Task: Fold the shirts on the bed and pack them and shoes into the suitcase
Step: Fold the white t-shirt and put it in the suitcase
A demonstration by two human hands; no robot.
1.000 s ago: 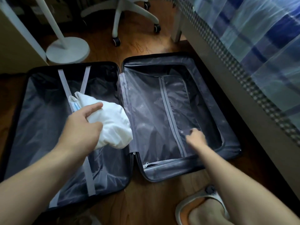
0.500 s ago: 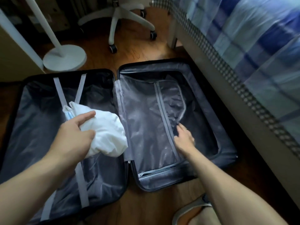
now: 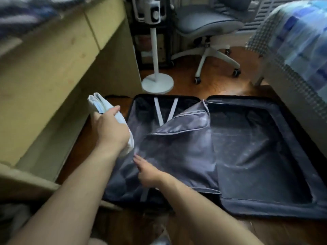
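Shirt (image 3: 108, 119), white and folded, is held off the left edge of the open suitcase (image 3: 265, 207), above the floor. Step looks like packing: mesh divider (image 3: 178, 145) flipped across onto the left half, right half bare. Next move probably calls for laying the shirt in. Left hand (image 3: 110, 131) fingers curled round shirt. Right hand (image 3: 147, 171) fingers fairly straight, touching divider edge; pinching or not, cannot tell.

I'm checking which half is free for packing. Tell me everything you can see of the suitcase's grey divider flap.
The divider flap is thin, shiny grey fabric, semi-transparent, with a pale zipper line near its upper edge. It is swung over from the suitcase hinge onto the left half, crumpled, partly covering the grey straps. The right half lies uncovered. The right hand touches its lower left edge; whether it pinches the fabric is unclear.
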